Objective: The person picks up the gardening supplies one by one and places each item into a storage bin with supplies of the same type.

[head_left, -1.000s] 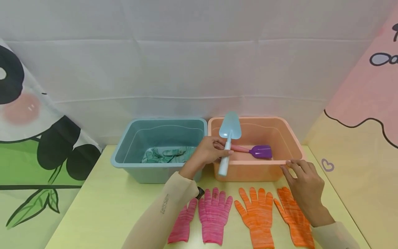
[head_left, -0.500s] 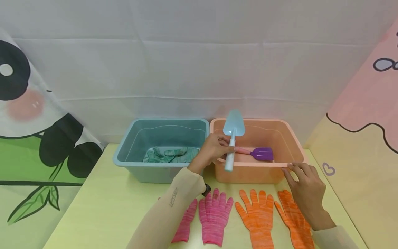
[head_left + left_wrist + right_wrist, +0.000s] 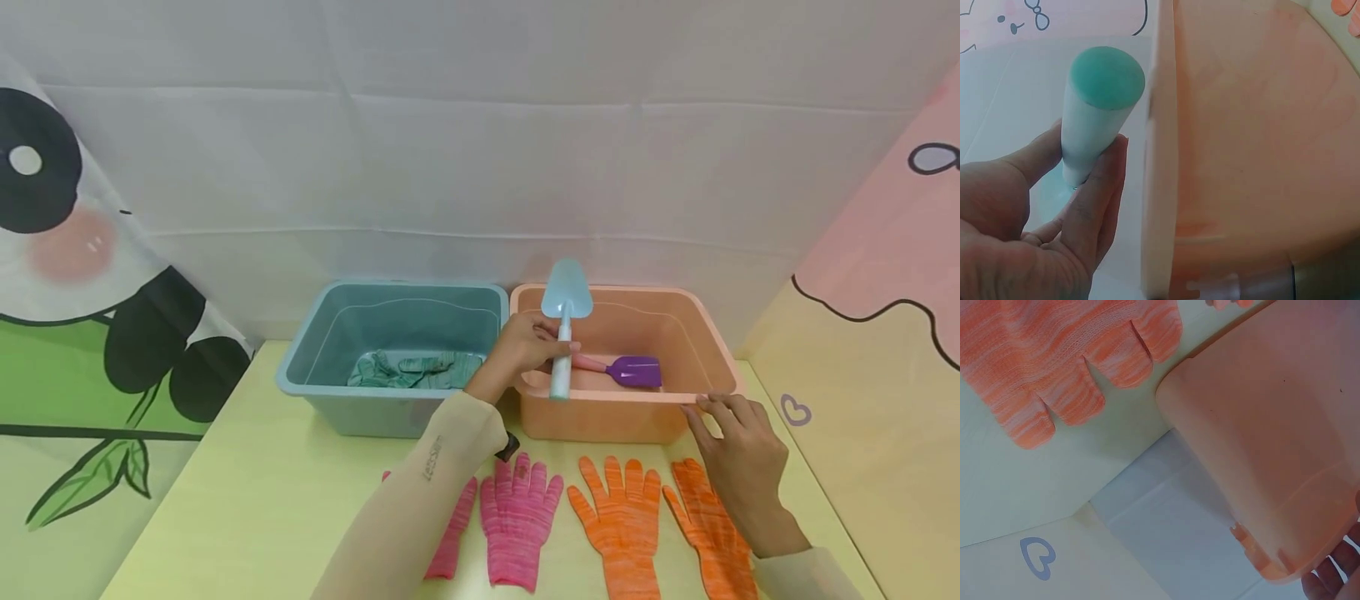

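Blue trowel [image 3: 567,295] in left grip [image 3: 528,343], near orange bin [image 3: 600,418].

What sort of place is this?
Maybe a play corner, though I can't be sure: there's a big cartoon on the left, a light blue shovel, and orange gloves on a yellow table.

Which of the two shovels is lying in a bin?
The purple-bladed shovel with the pink handle: it lies in the peach plastic bin, whereas the light-blue shovel is held in the left grip.
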`<action>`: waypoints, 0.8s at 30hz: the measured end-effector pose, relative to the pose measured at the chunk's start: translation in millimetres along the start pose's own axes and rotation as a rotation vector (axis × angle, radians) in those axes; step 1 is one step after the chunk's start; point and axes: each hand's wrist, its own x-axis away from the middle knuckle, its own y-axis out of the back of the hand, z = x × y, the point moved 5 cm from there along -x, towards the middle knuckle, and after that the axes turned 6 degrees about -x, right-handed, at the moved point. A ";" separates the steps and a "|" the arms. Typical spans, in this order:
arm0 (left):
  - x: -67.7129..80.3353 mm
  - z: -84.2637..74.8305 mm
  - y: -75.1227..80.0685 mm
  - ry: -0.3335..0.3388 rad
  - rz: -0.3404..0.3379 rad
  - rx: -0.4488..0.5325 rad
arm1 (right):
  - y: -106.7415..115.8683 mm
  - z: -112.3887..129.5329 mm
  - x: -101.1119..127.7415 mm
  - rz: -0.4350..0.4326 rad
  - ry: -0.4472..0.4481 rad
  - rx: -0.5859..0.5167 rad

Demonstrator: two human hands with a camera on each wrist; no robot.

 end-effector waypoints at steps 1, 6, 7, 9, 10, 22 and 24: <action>-0.9 -1.1 -0.7 0.001 -0.003 -0.002 | 0.0 0.1 0.0 -0.001 0.000 -0.002; -5.5 -3.8 -5.6 0.028 -0.010 0.008 | -0.2 0.2 0.4 -0.011 -0.003 -0.009; -6.1 -4.1 -6.3 0.037 -0.011 0.005 | -0.3 0.1 0.4 -0.012 -0.002 -0.009; -7.6 -4.7 -7.8 0.055 -0.011 -0.006 | -0.4 -0.3 0.3 -0.013 0.000 -0.009; -8.3 -5.2 -8.2 0.063 -0.010 -0.011 | -0.6 -0.4 0.3 -0.013 0.000 -0.009; -20.0 -16.8 -11.2 0.129 0.009 -0.105 | -0.1 -1.0 0.6 0.014 -0.004 0.005; -21.8 -18.0 -11.4 0.137 0.018 -0.121 | 0.0 -0.4 1.2 0.016 0.000 0.009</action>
